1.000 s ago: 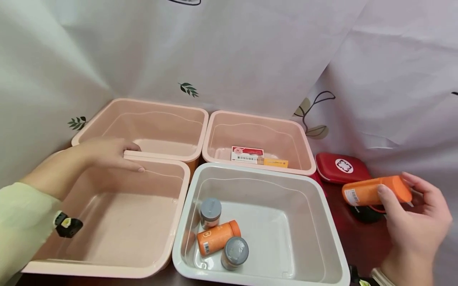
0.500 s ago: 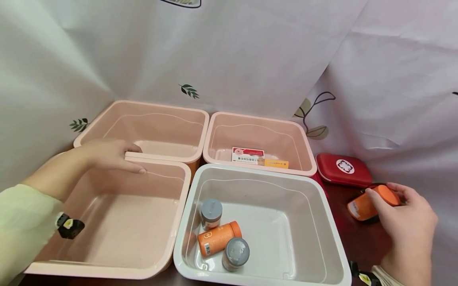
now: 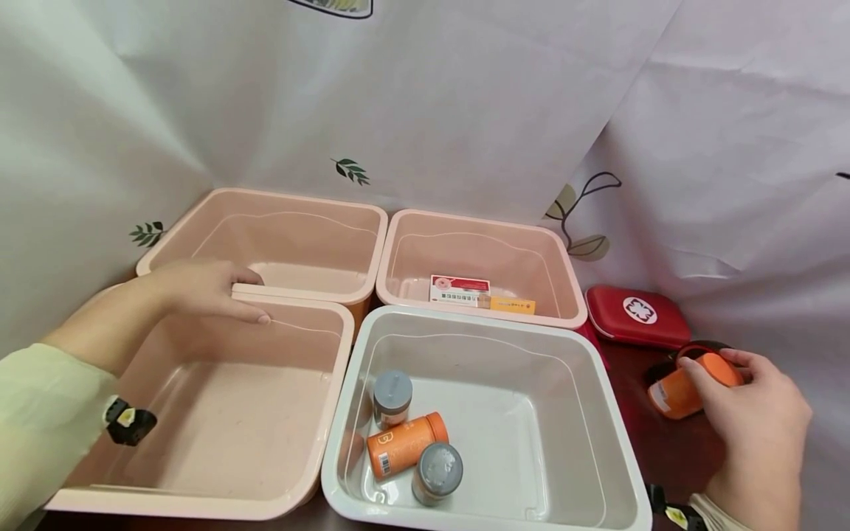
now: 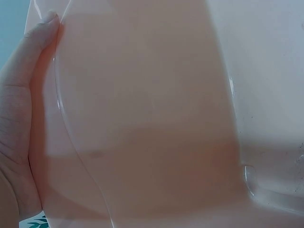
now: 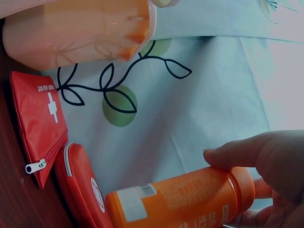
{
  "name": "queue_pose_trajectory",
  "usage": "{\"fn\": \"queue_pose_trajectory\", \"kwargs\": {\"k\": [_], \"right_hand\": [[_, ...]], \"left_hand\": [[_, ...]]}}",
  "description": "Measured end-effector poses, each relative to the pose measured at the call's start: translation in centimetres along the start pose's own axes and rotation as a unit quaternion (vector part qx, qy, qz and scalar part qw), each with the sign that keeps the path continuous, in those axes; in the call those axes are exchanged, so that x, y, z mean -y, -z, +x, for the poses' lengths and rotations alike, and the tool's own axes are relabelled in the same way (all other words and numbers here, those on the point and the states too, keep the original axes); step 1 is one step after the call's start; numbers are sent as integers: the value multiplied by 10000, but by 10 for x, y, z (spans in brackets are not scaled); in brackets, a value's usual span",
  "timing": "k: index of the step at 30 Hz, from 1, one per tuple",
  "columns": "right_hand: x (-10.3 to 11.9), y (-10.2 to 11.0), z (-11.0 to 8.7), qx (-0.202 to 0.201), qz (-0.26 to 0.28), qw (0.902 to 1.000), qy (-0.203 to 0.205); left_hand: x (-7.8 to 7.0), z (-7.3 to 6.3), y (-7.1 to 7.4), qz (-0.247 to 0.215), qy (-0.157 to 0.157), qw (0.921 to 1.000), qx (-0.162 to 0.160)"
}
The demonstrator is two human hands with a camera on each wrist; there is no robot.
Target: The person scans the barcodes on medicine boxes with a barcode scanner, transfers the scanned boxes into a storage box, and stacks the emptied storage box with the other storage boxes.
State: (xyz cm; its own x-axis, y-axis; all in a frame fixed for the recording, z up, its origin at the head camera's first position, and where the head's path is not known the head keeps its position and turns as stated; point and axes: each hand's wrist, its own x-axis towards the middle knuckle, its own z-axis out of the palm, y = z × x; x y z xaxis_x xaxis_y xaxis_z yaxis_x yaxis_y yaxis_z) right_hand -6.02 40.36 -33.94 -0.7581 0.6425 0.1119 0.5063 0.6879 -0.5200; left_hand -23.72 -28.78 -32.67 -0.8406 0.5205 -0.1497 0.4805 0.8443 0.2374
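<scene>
My left hand (image 3: pixel 202 290) grips the back rim of the front-left pink bin (image 3: pixel 319 398), its thumb on the inner side in the left wrist view. At the far right, my right hand (image 3: pixel 757 413) holds an orange bottle (image 3: pixel 677 393) by its cap end. The bottle is tilted, with a white barcode label on its lower part; whether it touches the table cannot be told. A red zip case (image 3: pixel 640 316) with a white emblem lies just behind it. Partly hidden behind the bottle is a dark item (image 3: pixel 660 371) with a reddish loop.
A white bin (image 3: pixel 491 442) in front holds an orange bottle (image 3: pixel 401 445) on its side and two grey-lidded jars (image 3: pixel 392 391). The back-right pink bin (image 3: pixel 474 243) holds small boxes (image 3: pixel 460 288). Another pink bin (image 3: pixel 299 228) stands back left. A red pouch (image 5: pixel 40 118) lies by the case.
My right hand has lowered the orange bottle toward the dark table and drawn slightly left, tilting it more upright. The left hand stays on the rim.
</scene>
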Motion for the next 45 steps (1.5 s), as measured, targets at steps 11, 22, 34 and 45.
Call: {"fn": "queue_pose_trajectory", "kwargs": {"k": [11, 22, 34, 45], "right_hand": [[15, 0, -6, -366, 301, 9974, 551], [72, 46, -8, -375, 917, 9664, 2373], [162, 70, -26, 814, 1831, 9312, 3044], [231, 23, -28, 2092, 1989, 8817, 3733]], "left_hand": [[-2, 2, 1, -213, -192, 9996, -29], [0, 2, 2, -274, -184, 9995, 27], [0, 5, 0, -268, -139, 9995, 9], [-11, 15, -1, -258, -131, 9995, 116]]}}
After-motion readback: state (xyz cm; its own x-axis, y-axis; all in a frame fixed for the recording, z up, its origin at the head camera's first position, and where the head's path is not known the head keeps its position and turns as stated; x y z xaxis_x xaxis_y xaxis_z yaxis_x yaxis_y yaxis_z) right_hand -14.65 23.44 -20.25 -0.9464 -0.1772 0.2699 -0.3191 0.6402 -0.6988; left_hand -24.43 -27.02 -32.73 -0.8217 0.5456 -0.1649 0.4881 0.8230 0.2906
